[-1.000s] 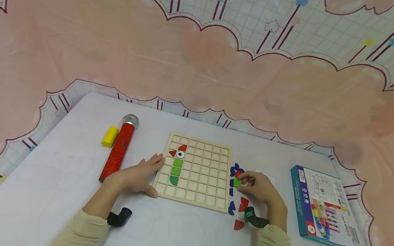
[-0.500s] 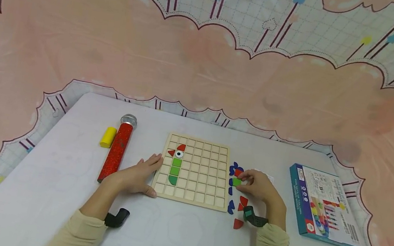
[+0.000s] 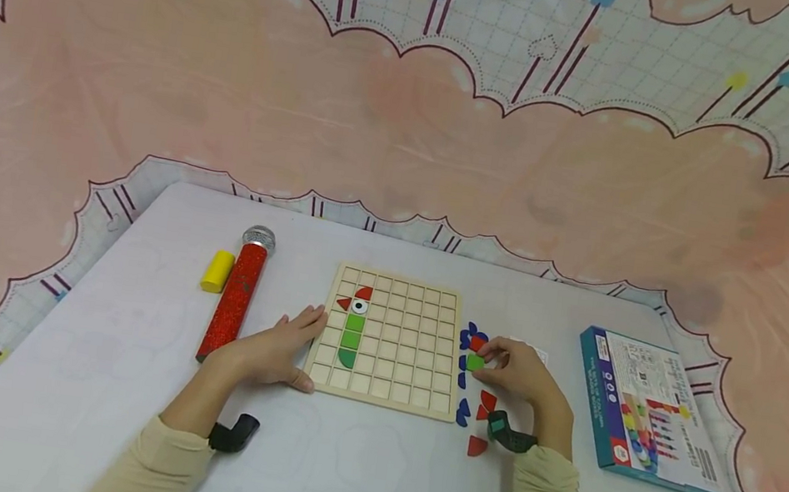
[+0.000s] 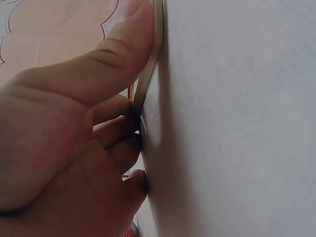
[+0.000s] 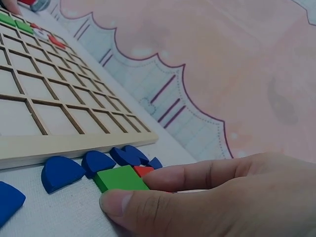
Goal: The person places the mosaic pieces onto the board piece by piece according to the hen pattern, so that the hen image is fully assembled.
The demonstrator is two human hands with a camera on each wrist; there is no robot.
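Observation:
A wooden grid board (image 3: 401, 348) lies on the white table, with red, white-eyed and green pieces set in its left columns. My left hand (image 3: 280, 350) rests at the board's left edge, its fingers fairly straight and the thumb near the lower corner. In the left wrist view the thumb (image 4: 121, 54) lies along the board's edge. Right of the board, my right hand (image 3: 523, 375) pinches a green square tile (image 5: 121, 178) between thumb and forefinger. Several blue quarter-round pieces (image 5: 61, 173) lie beside that tile, along the board's edge. A red piece (image 5: 143, 171) sits just behind the tile, partly hidden.
Several red pieces (image 3: 477, 447) lie near the right wrist. A red microphone (image 3: 233, 303) and a yellow cylinder (image 3: 217, 272) lie left of the board. At the far right is a flat printed box (image 3: 654, 417). A patterned cloth hangs behind the table.

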